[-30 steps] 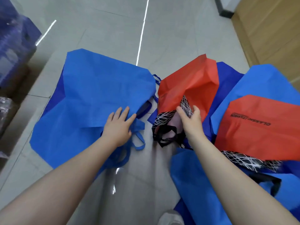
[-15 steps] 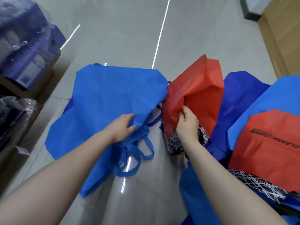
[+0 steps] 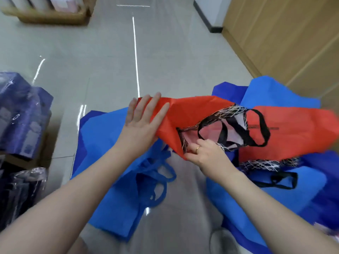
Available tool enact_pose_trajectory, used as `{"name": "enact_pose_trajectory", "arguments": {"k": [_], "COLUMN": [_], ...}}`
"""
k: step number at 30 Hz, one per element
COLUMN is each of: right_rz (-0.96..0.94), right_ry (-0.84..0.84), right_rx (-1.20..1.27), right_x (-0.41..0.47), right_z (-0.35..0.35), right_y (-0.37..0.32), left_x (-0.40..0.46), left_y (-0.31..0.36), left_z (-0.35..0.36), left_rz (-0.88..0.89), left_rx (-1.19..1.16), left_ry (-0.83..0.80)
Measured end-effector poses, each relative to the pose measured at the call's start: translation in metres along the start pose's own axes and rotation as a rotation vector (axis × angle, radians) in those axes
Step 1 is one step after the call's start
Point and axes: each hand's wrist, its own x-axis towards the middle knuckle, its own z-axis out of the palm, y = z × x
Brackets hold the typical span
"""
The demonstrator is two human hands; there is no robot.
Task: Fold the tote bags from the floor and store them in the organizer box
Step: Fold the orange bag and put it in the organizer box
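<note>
A red tote bag [image 3: 190,114] with black handles and a black-and-white patterned rim is lifted off the floor in the middle. My right hand [image 3: 203,154] pinches its near rim at the opening. My left hand [image 3: 141,121] lies flat with straight fingers against the bag's left end. Below it a blue tote bag [image 3: 110,162] lies spread on the floor, handles toward me. A second red tote bag [image 3: 293,132] rests on a pile of blue bags [image 3: 271,195] at the right. No organizer box is in view.
Wrapped dark blue packages [image 3: 20,114] stand on the left. A cardboard box [image 3: 47,15] sits at the far left. A wooden panel [image 3: 286,39] lines the right side. Grey floor tiles [image 3: 165,61] stretch ahead.
My right hand has lifted the red bag off the floor and turned it sideways. My left hand let go of the blue bag and moved onto the red bag's left end.
</note>
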Motion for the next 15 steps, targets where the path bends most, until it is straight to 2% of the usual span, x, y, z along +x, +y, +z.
{"name": "enact_pose_trajectory", "arguments": {"k": [5, 8, 10, 11, 13, 15], "right_rz": [-0.014, 0.104, 0.378, 0.594, 1.097, 1.419], "right_ry": [-0.007, -0.052, -0.169, -0.284, -0.437, -0.500], "right_rx": [-0.061, 0.040, 0.242, 0.438, 0.987, 1.355], "right_x": [-0.027, -0.046, -0.051, -0.050, -0.047, -0.043], "right_z": [-0.022, -0.029, -0.037, -0.042, -0.047, -0.040], "right_y": [-0.026, -0.035, -0.041, -0.045, -0.053, -0.056], "left_x": [-0.016, -0.020, -0.029, -0.036, -0.053, -0.070], "left_y": [-0.004, 0.001, 0.002, 0.003, 0.004, 0.007], "left_z": [-0.015, -0.030, -0.037, -0.040, -0.040, -0.036], "left_rz": [0.024, -0.058, -0.079, -0.023, 0.120, 0.182], "left_rx": [-0.296, -0.513, -0.547, -0.522, -0.512, -0.537], "left_ry": [-0.212, -0.384, -0.425, -0.374, -0.272, -0.243]}}
